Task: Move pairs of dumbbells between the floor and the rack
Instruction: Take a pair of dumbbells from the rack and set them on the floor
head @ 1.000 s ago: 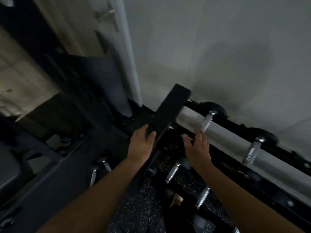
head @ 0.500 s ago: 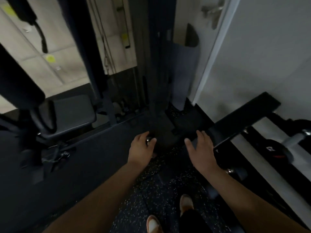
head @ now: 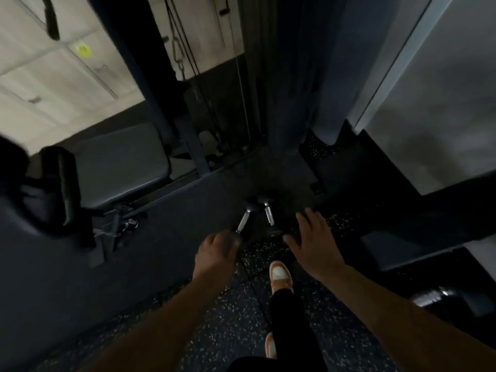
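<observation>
An orange-and-white sneaker (head: pixel 280 275) steps on the speckled black rubber floor (head: pixel 233 326); both hands reach out empty, left hand (head: pixel 217 253) loosely curled, right hand (head: pixel 314 244) spread, above two black dumbbells with chrome handles (head: pixel 257 216) lying side by side on the floor

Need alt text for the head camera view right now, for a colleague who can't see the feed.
Both bare hands reach down toward two dumbbells lying side by side on the dark speckled floor: the left hand curled just short of one handle, the right hand open beside the other, neither holding anything. An orange-and-white shoe steps forward; a padded bench sits left.
</observation>
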{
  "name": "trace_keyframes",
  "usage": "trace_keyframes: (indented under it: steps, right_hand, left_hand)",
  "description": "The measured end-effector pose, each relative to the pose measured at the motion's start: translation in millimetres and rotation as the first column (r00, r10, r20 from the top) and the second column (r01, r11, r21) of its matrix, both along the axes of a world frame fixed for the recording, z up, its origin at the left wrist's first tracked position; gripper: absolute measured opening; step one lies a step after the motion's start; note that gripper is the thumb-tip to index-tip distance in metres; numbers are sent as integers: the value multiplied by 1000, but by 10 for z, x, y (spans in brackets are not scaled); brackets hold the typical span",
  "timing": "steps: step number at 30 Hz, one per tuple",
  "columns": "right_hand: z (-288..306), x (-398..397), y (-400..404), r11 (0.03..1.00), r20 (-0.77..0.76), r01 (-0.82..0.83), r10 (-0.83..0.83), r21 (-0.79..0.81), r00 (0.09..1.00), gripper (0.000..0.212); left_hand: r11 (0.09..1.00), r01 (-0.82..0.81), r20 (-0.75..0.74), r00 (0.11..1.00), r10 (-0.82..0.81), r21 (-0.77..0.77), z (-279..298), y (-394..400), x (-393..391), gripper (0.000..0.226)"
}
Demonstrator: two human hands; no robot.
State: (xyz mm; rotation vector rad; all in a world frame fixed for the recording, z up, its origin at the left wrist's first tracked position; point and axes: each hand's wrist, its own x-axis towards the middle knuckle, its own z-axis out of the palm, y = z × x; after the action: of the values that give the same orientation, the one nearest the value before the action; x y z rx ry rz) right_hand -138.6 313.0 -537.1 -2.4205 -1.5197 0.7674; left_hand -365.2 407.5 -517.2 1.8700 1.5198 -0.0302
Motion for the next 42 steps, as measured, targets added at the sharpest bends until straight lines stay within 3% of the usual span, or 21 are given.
trace_keyframes:
  steps: [4,8,14,19,26,31,35,39,42]
  right_hand:
    - [-805,24,438,991,-21,-66,64,-119,998,77]
    - [-1572,128,932,982,-113,-54,33,-179,993,74]
    - [-2961,105,1483,965,-93,-95,74,-246,993,75]
    - [-4401,125,1986,946,-49,-142,133,-292,990,80]
    - [-5974,40,2463,957,-51,42,-59,-286,997,86]
    - [-6508,-88,2694,934,-24,169,-186,-314,982,85]
    - [-6754,-108,2651,909,78,224,-210,-351,975,80]
    - [-6882,-109,2668,898,-44,286,-318,-335,947,72]
    - [-6873,-83,2751,906,-105,281,-328,-317,939,71]
  left_hand:
    - [1000,4,-18,1000,-4,-12,-624,512,72,26]
    - [999,47,-70,996,-47,3,-1452,1118,383,29]
    - [994,70,-97,992,-78,-81,-3000,1621,496,40]
    - [977,203,-89,974,-208,-68,-4570,2240,641,41]
    - [968,187,2,982,-190,-168,-6281,2500,570,63]
    - [962,72,59,997,-59,-263,-6939,2590,524,59]
    - [927,92,103,993,-58,-365,-7159,2511,553,56]
    - [914,56,102,995,-16,-403,-7247,2498,522,57]
    - [937,-12,73,996,41,-350,-7245,2591,492,58]
